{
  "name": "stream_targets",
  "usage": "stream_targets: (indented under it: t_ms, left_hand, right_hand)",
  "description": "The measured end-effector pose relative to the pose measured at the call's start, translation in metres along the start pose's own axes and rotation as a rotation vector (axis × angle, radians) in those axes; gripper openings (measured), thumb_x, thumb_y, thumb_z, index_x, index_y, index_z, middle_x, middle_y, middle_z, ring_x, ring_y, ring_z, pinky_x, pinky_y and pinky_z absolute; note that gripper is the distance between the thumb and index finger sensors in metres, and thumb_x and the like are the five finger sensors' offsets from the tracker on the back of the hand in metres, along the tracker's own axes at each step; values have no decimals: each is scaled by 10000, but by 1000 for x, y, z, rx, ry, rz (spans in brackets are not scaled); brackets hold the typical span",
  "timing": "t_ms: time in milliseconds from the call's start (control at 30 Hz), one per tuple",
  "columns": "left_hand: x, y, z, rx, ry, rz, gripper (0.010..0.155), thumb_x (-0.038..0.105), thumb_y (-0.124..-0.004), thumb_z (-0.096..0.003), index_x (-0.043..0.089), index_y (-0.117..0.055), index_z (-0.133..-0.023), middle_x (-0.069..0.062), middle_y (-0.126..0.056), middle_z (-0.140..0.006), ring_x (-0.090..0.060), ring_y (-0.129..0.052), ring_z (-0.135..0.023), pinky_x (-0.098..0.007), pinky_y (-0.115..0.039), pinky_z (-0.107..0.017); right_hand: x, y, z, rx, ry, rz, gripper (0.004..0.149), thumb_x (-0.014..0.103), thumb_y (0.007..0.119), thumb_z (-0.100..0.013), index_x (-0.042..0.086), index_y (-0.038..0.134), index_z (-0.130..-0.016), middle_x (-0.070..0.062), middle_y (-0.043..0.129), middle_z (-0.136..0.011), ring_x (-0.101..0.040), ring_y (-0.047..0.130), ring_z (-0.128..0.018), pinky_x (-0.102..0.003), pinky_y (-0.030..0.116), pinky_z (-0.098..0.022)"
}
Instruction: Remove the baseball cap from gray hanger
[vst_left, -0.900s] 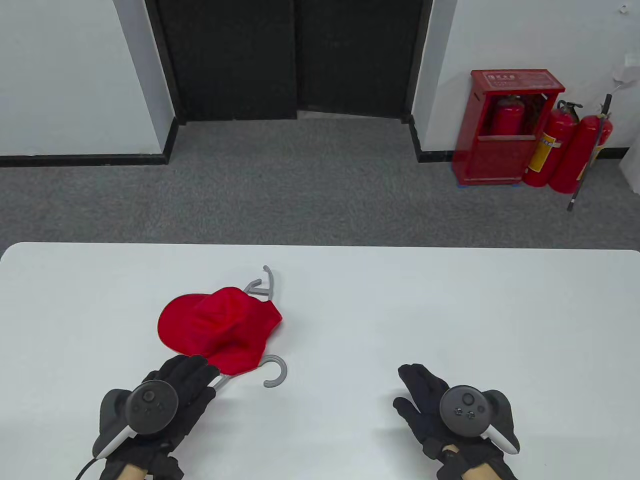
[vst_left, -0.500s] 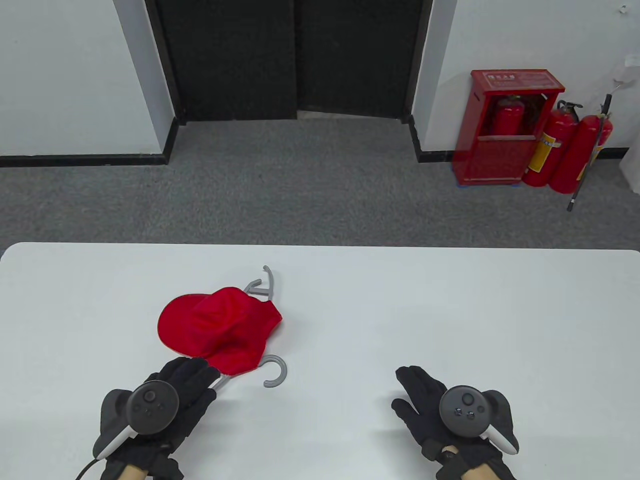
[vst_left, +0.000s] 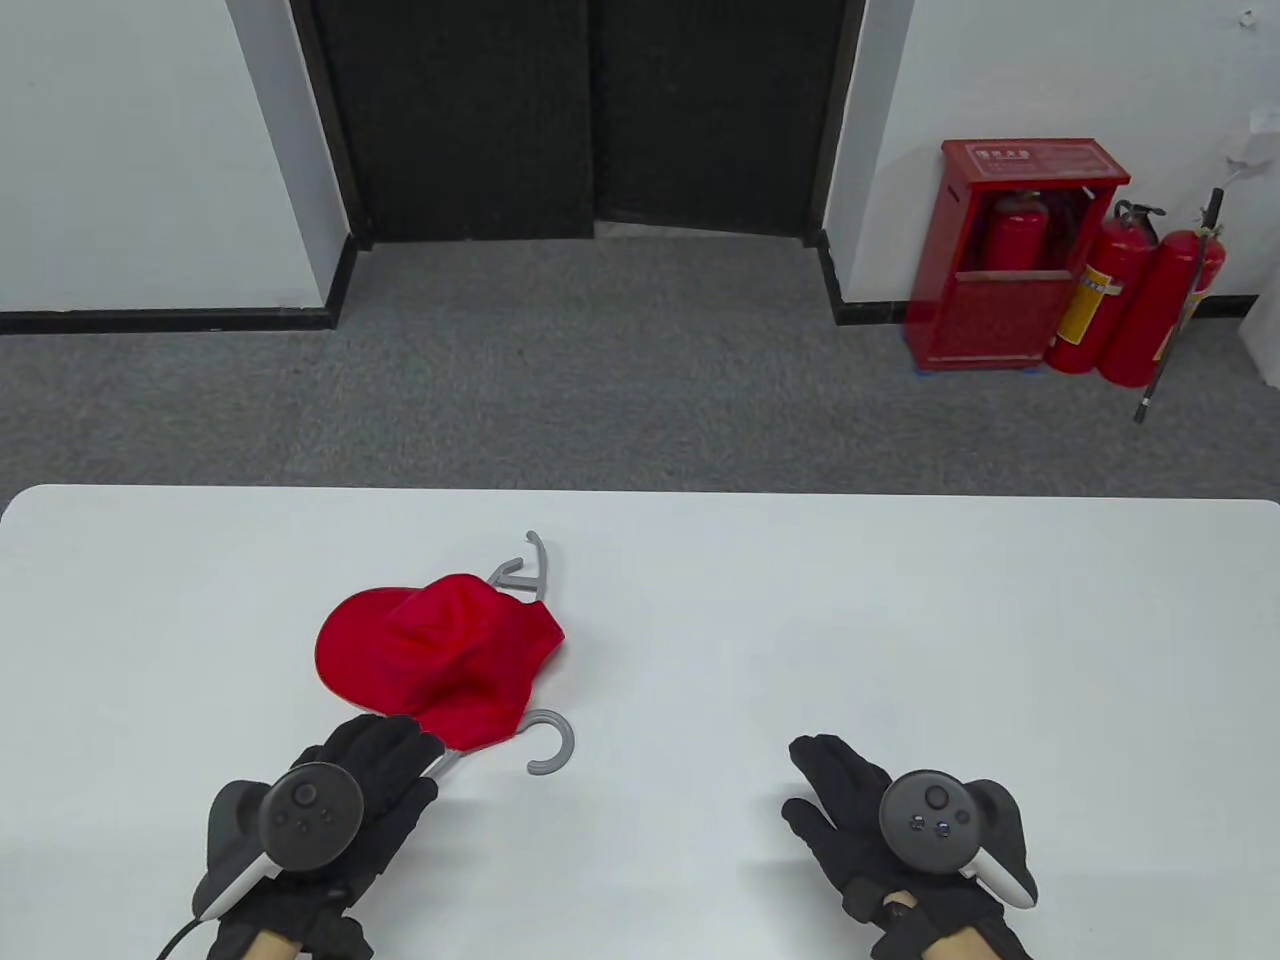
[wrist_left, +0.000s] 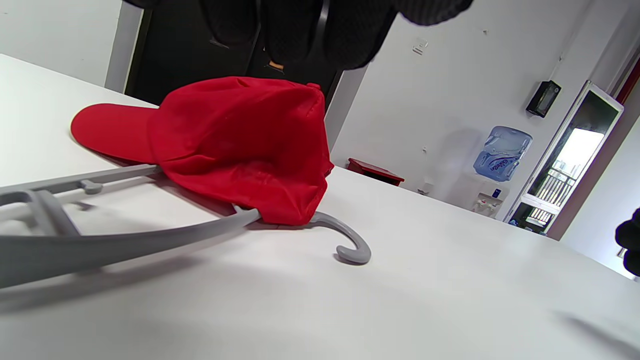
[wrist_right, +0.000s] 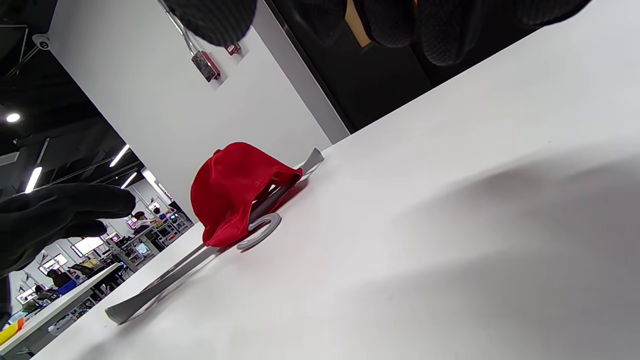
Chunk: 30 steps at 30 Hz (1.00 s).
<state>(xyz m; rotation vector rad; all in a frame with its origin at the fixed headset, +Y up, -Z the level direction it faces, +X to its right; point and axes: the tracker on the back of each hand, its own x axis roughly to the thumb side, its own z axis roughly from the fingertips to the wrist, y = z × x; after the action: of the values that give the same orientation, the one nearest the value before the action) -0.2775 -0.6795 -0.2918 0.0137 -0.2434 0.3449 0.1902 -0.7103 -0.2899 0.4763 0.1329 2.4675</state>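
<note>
Table (vst_left: 900, 600) carries the red baseball cap (vst_left: 440, 650) draped over the gray hanger (vst_left: 548, 742) left of center, my left hand (vst_left: 345, 800) covering the hanger's near end, grip unclear, my right hand (vst_left: 860, 815) spread apart, holding nothing.

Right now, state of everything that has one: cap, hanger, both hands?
baseball cap: still on the hanger, draped over its middle, brim pointing left, lying on the table.
gray hanger: flat on the table, hook end free beside the cap.
left hand: over the hanger's near end; actual grip not visible.
right hand: open, fingers spread, apart from cap and hanger, holds nothing.
</note>
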Motion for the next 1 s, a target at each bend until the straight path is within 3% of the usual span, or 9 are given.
stream_targets:
  t_ms: [267,433,733,1000]
  left_hand:
    - [-8,-7,-4,87,42,-54,535,492,-724,-565,322,-760,-1071,-38,-748,-1191,-394,-724,-1120,-719,-519,-755]
    - [-21,-19,-12,45,85,-84,516,469,-771,-561,303,-793,-1049,-38,-819,-1140,-379,-838,-1035,-692,-587,-732]
    - [-33,-50,-26,-22,197,-309,505,464,-807,-555,299,-824,-1032,-51,-888,-1054,-351,-913,-908,-662,-620,-718]
    - [-34,-66,-29,-100,228,-424,541,488,-834,-541,294,-820,-1045,-52,-882,-1072,-360,-899,-924,-682,-592,-729]
  right_hand:
    - [0,1,0,9,0,-11,676,464,631,-592,112,477,-1147,-297,473,-1188,-583,584,-996,-808,498,-628]
    - [0,1,0,22,2,-15,672,463,631,-592,110,486,-1146,-301,473,-1188,-584,587,-994,-808,499,-627]
    - [1,6,-2,66,9,-26,667,463,627,-594,105,501,-1143,-303,475,-1187,-584,590,-993,-809,494,-628]
    - [2,8,-3,96,15,-37,662,461,626,-595,99,517,-1139,-307,484,-1184,-586,592,-990,-809,494,-626]
